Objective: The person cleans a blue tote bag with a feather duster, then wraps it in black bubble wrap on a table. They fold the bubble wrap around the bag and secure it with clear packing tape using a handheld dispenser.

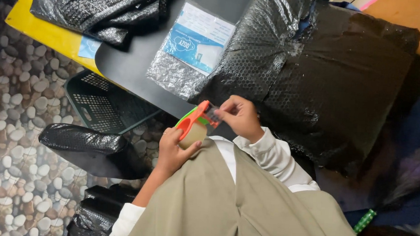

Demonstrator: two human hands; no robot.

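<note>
Left hand (171, 149) grips the tape dispenser (193, 124) (orange w/ green trim) from below; fingers curl round the beige tape roll (193, 134), thumb on its side. Right hand (239, 116) comes in from the other side, fingers pinched shut on the clear tape end (212, 115) at the dispenser's cutter end. Dispenser is in the air, just off the near edge of the dark surface (126, 62), over the person's lap; olive garment (224, 201) and white sleeves below it.

On the surface: big black bubble-wrap bundle (329, 76) fills the right part and overhangs the near edge, v. close to the right hand, little room there. A clear bubble-wrap packet w/ blue-white label (192, 46) lies mid-surface, touching the big bundle's left side. Another black bubble-wrap pile (95, 4) sits at the far left corner, partly over a yellow board (45, 32) that sticks out past the surface's left edge. Bare strip of surface runs between the packet and the left pile, down to the near edge.

Below the surface's left edge: dark green plastic crate (101, 106) on the pebble-pattern floor (9, 135), tucked partly under. Black bubble-wrap parcel (89, 147) lies near the left forearm, more black wrap (92, 213) by the elbow. Floor to the far left is open. Right side beyond the bundle is dim, can't tell what's there.
</note>
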